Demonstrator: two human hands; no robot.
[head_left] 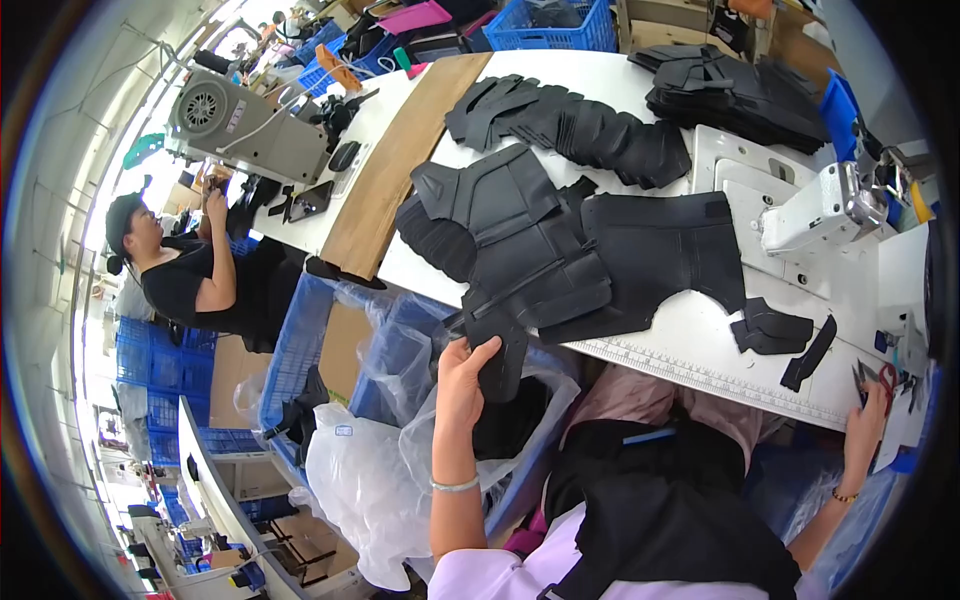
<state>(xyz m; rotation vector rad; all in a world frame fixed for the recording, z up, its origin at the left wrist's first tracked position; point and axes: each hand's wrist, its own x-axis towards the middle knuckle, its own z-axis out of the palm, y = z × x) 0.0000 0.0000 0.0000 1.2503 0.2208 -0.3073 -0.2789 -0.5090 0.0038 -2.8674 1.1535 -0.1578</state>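
My left hand pinches the lower end of a black fabric piece at the table's front edge, thumb on top. This piece hangs from a stitched black panel lying on the white table. Beside it spreads another flat black panel with a curved cutout. At the far right of the edge, my right hand is closed at the red handles of a pair of scissors; its fingers show only small. Between the hands and the machine lie a small black pocket-like piece and a narrow black strip.
A white sewing machine stands at the right. Fanned black pieces and a black stack lie at the back. Left of my body is a blue crate with plastic bags. A co-worker stands beyond.
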